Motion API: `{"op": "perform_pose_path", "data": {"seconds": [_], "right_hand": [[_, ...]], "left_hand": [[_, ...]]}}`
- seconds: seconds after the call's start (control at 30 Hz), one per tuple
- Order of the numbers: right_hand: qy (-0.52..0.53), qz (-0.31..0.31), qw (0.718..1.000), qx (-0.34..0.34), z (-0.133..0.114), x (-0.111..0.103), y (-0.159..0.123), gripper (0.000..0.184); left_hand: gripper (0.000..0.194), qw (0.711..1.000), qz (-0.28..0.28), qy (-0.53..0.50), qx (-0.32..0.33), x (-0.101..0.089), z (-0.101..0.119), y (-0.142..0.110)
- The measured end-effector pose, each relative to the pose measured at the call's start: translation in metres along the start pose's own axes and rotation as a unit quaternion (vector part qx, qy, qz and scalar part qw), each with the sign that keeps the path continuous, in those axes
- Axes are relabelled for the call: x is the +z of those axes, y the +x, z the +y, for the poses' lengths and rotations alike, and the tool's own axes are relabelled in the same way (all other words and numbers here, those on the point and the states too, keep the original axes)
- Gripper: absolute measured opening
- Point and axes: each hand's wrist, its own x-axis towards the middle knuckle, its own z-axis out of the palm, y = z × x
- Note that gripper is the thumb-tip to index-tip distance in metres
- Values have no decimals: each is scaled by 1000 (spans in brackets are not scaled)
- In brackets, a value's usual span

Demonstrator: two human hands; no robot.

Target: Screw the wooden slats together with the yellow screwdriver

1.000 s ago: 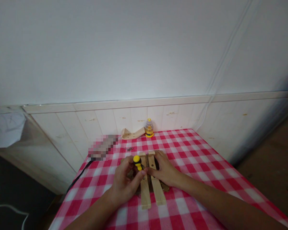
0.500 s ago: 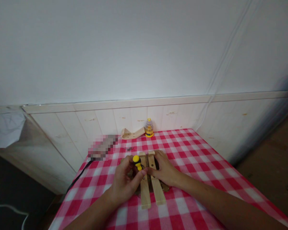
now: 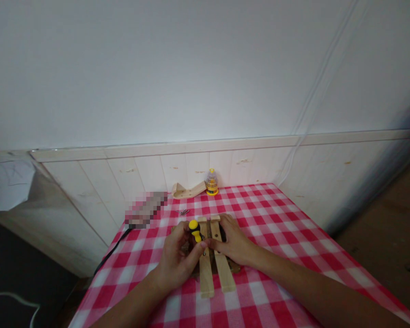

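A stubby screwdriver (image 3: pixel 193 225) with a yellow and black handle stands tilted over the left of two pale wooden pieces. My left hand (image 3: pixel 177 259) is closed around it, thumb and fingers near its lower part. The tip is hidden. Beside it, my right hand (image 3: pixel 237 246) grips the right wooden piece (image 3: pixel 225 275), its thumb reaching across towards the left wooden piece (image 3: pixel 207 280). Dark holes or screw heads show in the right piece. Both pieces lie side by side, lengthwise towards me, on a brown board (image 3: pixel 237 268) that my hands partly cover.
Several small screws (image 3: pixel 183 212) lie beyond my left hand. At the back stand a curved wooden part (image 3: pixel 189 192) and a clear-topped yellow bit case (image 3: pixel 212 183), near the panelled wall (image 3: pixel 150 171). A blurred-out object (image 3: pixel 146 211) with a black cord lies left on the checked tablecloth (image 3: pixel 266 291).
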Motion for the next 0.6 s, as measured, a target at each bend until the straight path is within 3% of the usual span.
{"op": "perform_pose_path", "data": {"seconds": [0.27, 0.6], "right_hand": [[1, 3, 1000, -8, -1, 0, 0, 38], [2, 1, 1000, 4, -5, -3, -1, 35]], "left_hand": [[21, 999, -39, -26, 10, -4, 0, -1], [36, 998, -57, 17, 12, -8, 12, 4]]}}
